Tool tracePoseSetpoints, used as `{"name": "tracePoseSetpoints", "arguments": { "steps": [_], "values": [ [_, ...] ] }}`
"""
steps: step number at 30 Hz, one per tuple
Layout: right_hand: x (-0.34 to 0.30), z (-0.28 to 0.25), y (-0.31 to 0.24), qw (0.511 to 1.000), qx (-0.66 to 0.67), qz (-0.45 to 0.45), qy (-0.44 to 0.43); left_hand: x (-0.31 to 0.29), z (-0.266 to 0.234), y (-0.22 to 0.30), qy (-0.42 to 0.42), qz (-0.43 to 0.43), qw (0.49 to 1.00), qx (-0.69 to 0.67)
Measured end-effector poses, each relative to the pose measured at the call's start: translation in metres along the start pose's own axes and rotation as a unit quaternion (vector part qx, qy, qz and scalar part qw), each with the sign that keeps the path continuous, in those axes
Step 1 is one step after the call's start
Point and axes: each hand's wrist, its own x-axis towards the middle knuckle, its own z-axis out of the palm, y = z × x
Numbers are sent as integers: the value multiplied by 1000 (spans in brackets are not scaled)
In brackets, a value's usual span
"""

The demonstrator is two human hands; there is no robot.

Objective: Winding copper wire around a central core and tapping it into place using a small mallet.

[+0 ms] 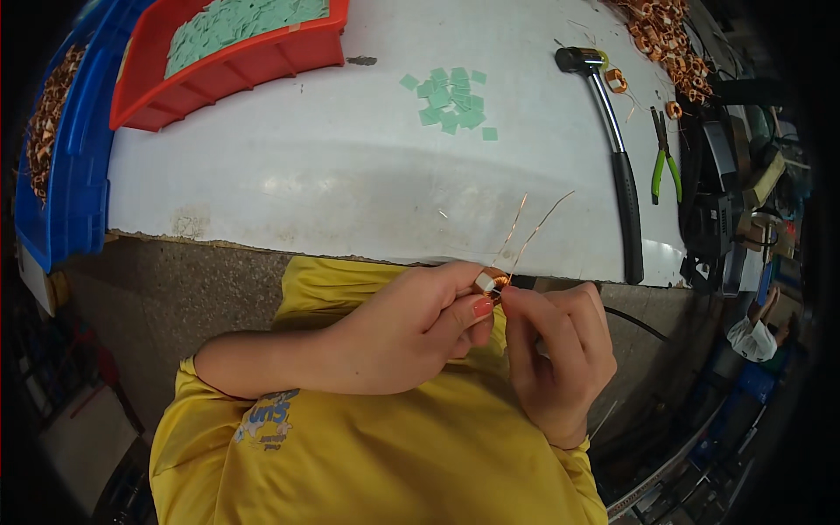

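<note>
My left hand and my right hand meet just below the front edge of the white table. Between their fingertips they pinch a small copper wire coil with a pale square piece against it. Two thin copper wire ends stick up from the coil over the table edge. Both hands grip the coil; most of it is hidden by the fingers. My yellow shirt fills the view below.
A cluster of small green squares lies on the table. A black-handled hammer, green-handled pliers and a pile of copper coils sit at right. A red bin of green squares and blue bins stand at left.
</note>
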Motion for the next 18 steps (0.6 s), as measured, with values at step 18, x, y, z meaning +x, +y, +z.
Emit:
{"name": "tracePoseSetpoints", "arguments": {
  "steps": [18],
  "values": [
    [0, 10, -5, 993, -66, -81, 46, -4, 1, -5, 33, 131, 980, 148]
  ]
}}
